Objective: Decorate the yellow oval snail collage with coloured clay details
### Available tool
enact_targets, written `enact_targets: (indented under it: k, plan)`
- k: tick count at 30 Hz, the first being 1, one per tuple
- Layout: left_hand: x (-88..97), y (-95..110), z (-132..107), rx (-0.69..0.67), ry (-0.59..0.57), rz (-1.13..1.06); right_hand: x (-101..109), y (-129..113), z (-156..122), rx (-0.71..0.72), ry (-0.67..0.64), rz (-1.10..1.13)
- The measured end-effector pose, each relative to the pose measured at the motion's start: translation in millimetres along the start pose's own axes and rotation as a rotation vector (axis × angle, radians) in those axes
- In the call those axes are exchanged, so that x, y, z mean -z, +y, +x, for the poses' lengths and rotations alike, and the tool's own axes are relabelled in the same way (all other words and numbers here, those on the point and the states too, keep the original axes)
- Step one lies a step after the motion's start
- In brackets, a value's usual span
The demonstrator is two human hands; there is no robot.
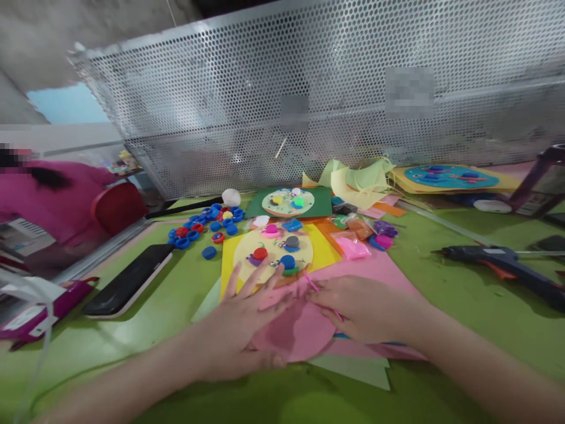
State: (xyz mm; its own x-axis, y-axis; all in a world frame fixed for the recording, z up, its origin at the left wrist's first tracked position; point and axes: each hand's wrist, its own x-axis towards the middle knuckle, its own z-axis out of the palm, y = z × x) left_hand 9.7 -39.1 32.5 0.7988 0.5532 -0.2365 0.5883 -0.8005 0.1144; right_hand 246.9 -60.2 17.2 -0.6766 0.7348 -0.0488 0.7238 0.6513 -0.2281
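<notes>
My left hand lies with fingers spread over a pink paper circle on the pink sheets. Its fingertips reach over the lower edge of a pale yellow disc on yellow paper, which bears bottle caps and clay shapes. My right hand is closed on a thin bright pink strip, whose ends show above and below the fingers; what it is made of I cannot tell. The right fingertips are close beside the left hand, over the pink paper.
Loose bottle caps, a black phone and a purple case are left. Clay packets lie beyond my right hand, a glue gun further right. Behind stand a green card and perforated metal panel. A person in pink is far left.
</notes>
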Motion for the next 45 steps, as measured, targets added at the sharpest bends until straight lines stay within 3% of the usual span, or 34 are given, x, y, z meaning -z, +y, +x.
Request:
enact_targets:
  k: [6, 11, 18, 21, 26, 30, 35, 39, 43, 45]
  plan:
    - [6.3, -6, -27, -0.026, -0.165, -0.126, 0, 0, 0, 0.017, 0.009, 0.012]
    - [-1.5, -2, -27, -0.162, -0.171, -0.159, -1, 1, 0, 0.040, 0.050, 0.034]
    - [-4.4, -7, -27, -0.068, -0.078, -0.125, -2, 2, -1, 0.030, 0.026, 0.021]
    - [-7.1, -7, -27, -0.117, -0.126, -0.110, -2, 1, -1, 0.036, 0.038, 0.019]
    - [-9.1, -1, -29, -0.229, -0.069, -0.089, -1, 1, -1, 0.036, 0.011, 0.002]
    - [-7.5, 1, -33, -0.127, -0.016, -0.038, 0, 1, -1, 0.043, 0.030, 0.023]
    - [-0.3, 4, -32, -0.158, -0.085, -0.045, -2, 2, -1, 0.034, 0.022, 0.031]
    - [1.5, 6, -27, -0.069, -0.074, -0.081, -2, 2, -1, 0.034, 0.037, 0.041]
    - [-4.4, 11, -22, -0.153, -0.228, -0.140, -2, 1, -1, 0.036, 0.046, 0.064]
    - [-10.3, 10, -16, -0.152, -0.163, -0.108, -1, 0, -2, 0.027, 0.044, 0.061]
